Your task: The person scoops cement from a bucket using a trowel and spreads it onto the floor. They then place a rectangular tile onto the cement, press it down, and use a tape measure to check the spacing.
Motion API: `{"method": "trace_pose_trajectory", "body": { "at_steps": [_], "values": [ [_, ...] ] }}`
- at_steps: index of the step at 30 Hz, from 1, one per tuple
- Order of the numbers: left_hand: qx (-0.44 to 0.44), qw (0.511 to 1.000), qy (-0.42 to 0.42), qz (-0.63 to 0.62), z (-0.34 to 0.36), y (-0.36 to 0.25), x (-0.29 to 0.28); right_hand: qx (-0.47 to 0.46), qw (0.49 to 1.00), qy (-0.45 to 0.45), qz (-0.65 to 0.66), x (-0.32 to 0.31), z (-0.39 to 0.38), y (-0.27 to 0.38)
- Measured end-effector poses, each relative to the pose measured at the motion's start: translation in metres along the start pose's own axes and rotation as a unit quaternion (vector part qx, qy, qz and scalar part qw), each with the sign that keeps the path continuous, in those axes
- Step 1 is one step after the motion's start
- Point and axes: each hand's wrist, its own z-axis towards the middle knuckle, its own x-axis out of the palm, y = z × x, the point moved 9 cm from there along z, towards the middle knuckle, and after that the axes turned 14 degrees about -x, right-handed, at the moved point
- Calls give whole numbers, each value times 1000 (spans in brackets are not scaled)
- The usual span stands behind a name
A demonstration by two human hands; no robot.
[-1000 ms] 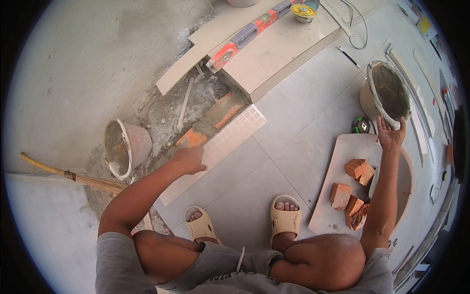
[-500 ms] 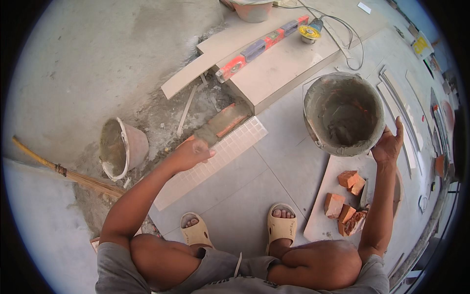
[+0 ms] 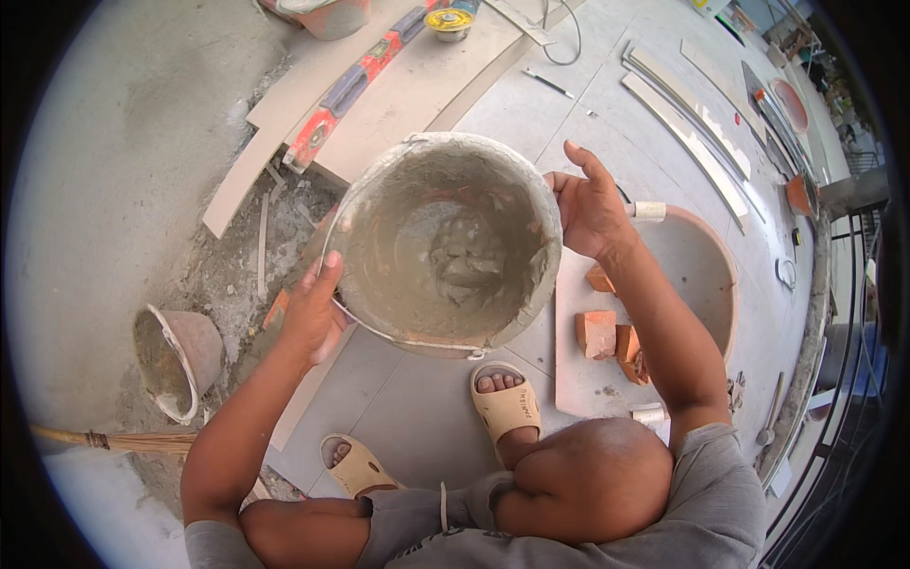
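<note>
A large mortar bucket (image 3: 474, 266) is held raised in front of me, tilted toward me, with wet grey mortar inside. My left hand (image 3: 313, 313) grips its left side near the wire handle. My right hand (image 3: 592, 209) is against the upper right side, thumb raised and fingertips partly behind the bucket. Below and right, broken red bricks (image 3: 596, 334) lie in a pale, round-ended tub (image 3: 692, 275). The bucket covers much of the mortared trench and pale tiled strip (image 3: 303, 394) at my left.
A smaller bucket (image 3: 201, 356) and straw broom (image 3: 128, 440) lie left. A spirit level (image 3: 343, 93), grinder (image 3: 445, 21) and another bucket (image 3: 332, 14) sit on the step (image 3: 417, 95) ahead. Tile strips (image 3: 682, 142) lie right, near black railings (image 3: 844, 398).
The mortar bucket has been lifted and moved from the right to the centre. My left hand has left the tiled strip and taken hold of it; my right hand rose with it.
</note>
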Motion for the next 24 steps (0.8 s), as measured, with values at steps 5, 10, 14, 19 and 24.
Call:
{"method": "trace_pose_trajectory", "body": {
  "at_steps": [5, 10, 14, 19, 24],
  "values": [
    [14, 997, 49, -61, -21, -13, 26, -47, 807, -15, -589, -65, -50, 70],
    [-7, 998, 30, -59, -27, 4, 27, 112, 548, -72, -826, -200, -149, 110],
    [-5, 999, 42, -26, -17, 11, 27, 273, 505, -63, -816, -245, -199, 71],
    [-20, 999, 37, 1, -17, 16, 36, 347, 558, -113, -745, -262, -214, 35],
    [-41, 999, 23, 27, -6, 28, 42, 129, 464, -155, -862, -250, -218, 91]
  ]
}}
